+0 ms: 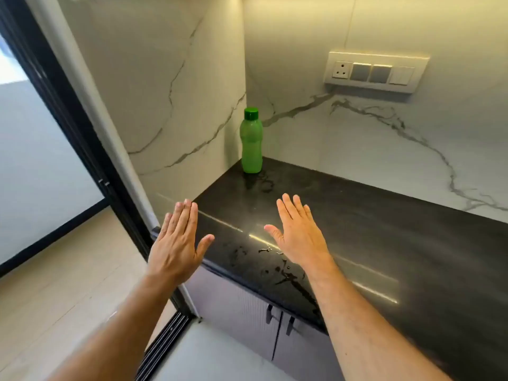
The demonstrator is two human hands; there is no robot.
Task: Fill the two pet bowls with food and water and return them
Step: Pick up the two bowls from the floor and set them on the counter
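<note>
A green plastic bottle (pixel 251 141) with a darker green screw cap stands upright in the far corner of the black counter (pixel 384 237). My left hand (pixel 176 243) is held flat, fingers straight, palm down, over the counter's left end. My right hand (pixel 298 232) is spread flat in the same way above the counter's front part. Neither hand holds anything, and both are well short of the bottle. No pet bowl is in view.
Water drops and streaks (pixel 288 273) lie on the counter near its front edge. Grey cabinet doors with dark handles (pixel 277 320) sit below. A switch and socket plate (pixel 375 71) is on the marble wall. A dark sliding-door frame (pixel 90 149) stands at left.
</note>
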